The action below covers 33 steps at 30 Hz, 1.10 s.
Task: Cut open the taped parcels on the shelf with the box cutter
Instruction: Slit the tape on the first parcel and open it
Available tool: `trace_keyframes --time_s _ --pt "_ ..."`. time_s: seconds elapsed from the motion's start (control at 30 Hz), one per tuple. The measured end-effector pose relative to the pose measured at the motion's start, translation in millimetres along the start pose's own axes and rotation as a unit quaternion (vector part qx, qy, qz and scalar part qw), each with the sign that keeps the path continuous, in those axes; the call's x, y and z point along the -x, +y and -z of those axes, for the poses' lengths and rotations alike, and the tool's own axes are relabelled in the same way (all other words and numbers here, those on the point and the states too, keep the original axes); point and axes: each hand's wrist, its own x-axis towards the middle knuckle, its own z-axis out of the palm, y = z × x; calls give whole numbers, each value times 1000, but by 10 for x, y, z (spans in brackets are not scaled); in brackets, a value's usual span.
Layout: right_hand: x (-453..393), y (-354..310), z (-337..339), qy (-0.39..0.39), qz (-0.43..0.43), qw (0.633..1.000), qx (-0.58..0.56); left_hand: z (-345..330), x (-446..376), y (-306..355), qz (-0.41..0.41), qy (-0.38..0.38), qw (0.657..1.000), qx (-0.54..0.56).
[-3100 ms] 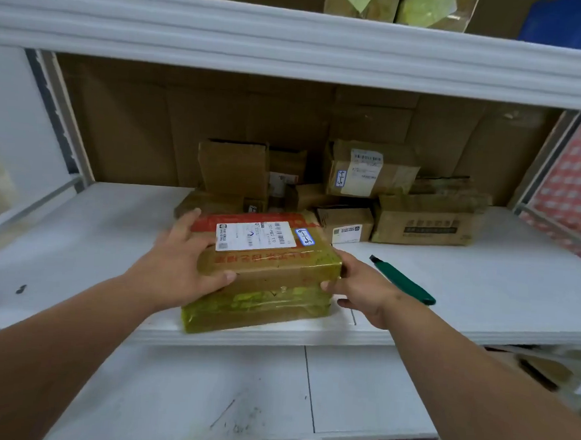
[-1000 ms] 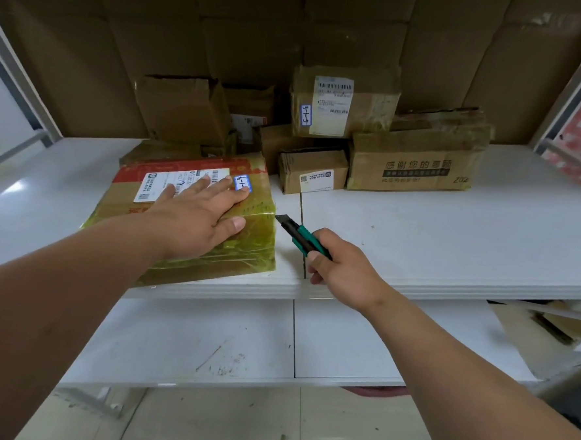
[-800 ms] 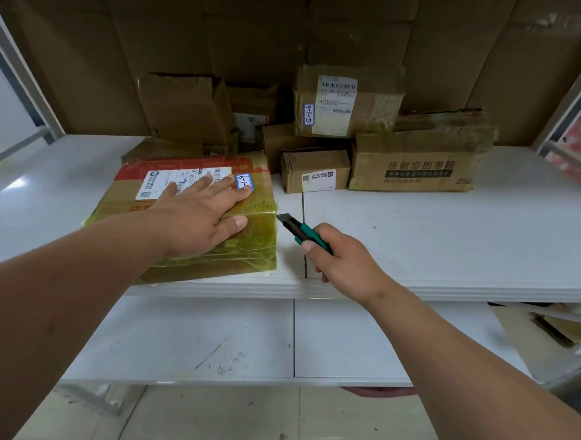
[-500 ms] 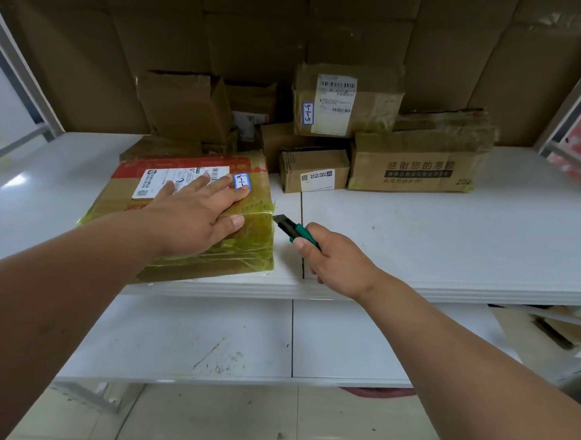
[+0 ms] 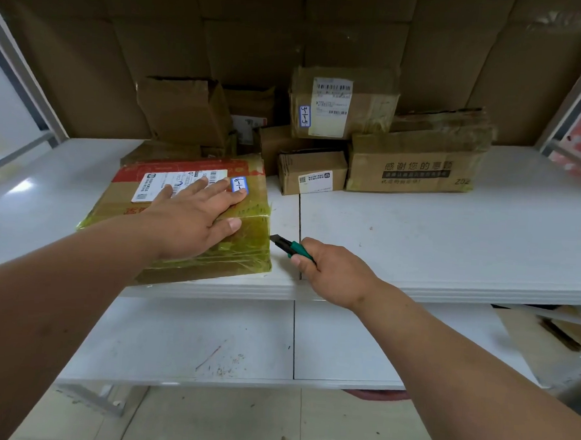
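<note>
One white shelf (image 5: 450,250) carries everything I see. Under my flat, pressing left hand (image 5: 194,220) lies the yellow-taped parcel (image 5: 246,247), tagged "6-1-" beyond the fingertips. Behind it a stacked box (image 5: 344,104) reads "3-1-5". My right hand (image 5: 333,273) grips the green box cutter (image 5: 289,247), tip just beside the parcel's right edge.

Both forearms are bare; the left hand (image 5: 194,220) and right hand (image 5: 333,273) seemingly wear no gloves, rings or watch.
</note>
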Motion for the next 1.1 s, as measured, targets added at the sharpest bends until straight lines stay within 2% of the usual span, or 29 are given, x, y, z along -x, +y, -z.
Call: trace_keyframes --time_s 0.13,0.27,0.5,0.63,0.8,0.9,0.97,1.03,1.1 --pt "23 3 0 -19 -10 1000 1 8 5 -1 2 -1 1000 -3" --pt "9 -13 6 -54 -11 995 86 8 -1 -6 2 -6 1000 -4" --pt "-23 -60 40 -78 -28 987 137 14 10 15 4 -3 1000 -4" --pt "-8 -72 40 -109 -25 966 232 26 25 27 8 -8 1000 4" --pt "2 -82 56 -115 -28 965 235 60 19 20 2 -14 1000 13" --pt "43 -43 120 -107 -45 976 183 113 58 -51 -25 1 996 89" --pt "109 10 157 -71 -61 991 93 190 145 -160 -23 61 985 157" --pt "176 41 160 -8 -74 997 -29 249 240 -341 8 118 984 136" --pt "190 5 135 39 -83 988 -123 259 369 -566 57 103 983 142"
